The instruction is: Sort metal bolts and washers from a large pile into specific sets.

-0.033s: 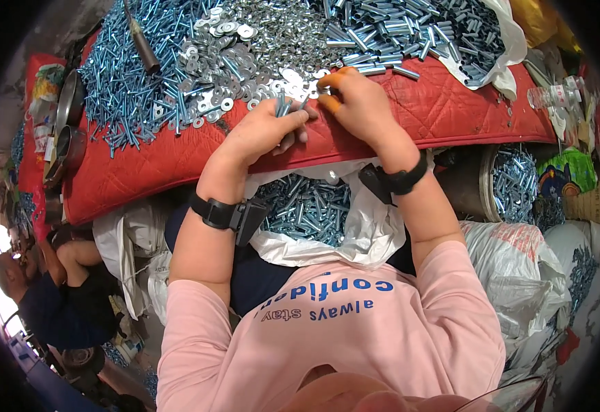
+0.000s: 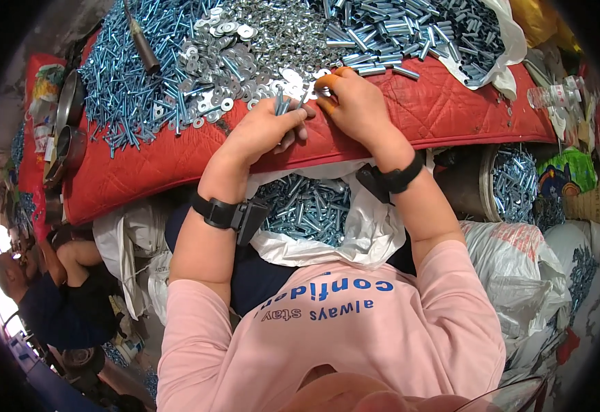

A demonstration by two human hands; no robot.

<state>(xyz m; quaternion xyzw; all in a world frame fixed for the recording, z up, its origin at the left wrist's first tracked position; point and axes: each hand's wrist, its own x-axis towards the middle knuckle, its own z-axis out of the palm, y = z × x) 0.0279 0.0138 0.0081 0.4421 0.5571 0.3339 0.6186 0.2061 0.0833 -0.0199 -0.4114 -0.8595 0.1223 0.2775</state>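
My left hand (image 2: 262,130) is closed around a few silvery-blue bolts (image 2: 281,105), whose ends stick up between thumb and fingers. Close on its right, my right hand (image 2: 360,106) has orange coverings on its fingertips. Its thumb and forefinger are curled toward the tip of one bolt; what they pinch, if anything, is too small to make out. Both hands are over the near edge of a red quilted cover (image 2: 465,117). Just beyond them lie loose flat washers (image 2: 224,93) in a heap.
Long bolts (image 2: 125,86) are piled at the far left, with a dark-handled pointed tool (image 2: 145,55) on them. Small metal pieces (image 2: 279,34) and tube sleeves (image 2: 396,31) lie farther right. A white sack (image 2: 375,233) of assembled fasteners is below my hands. Another person (image 2: 60,288) sits at left.
My right hand has shifted very slightly left. My left hand stays in place with the bolts.
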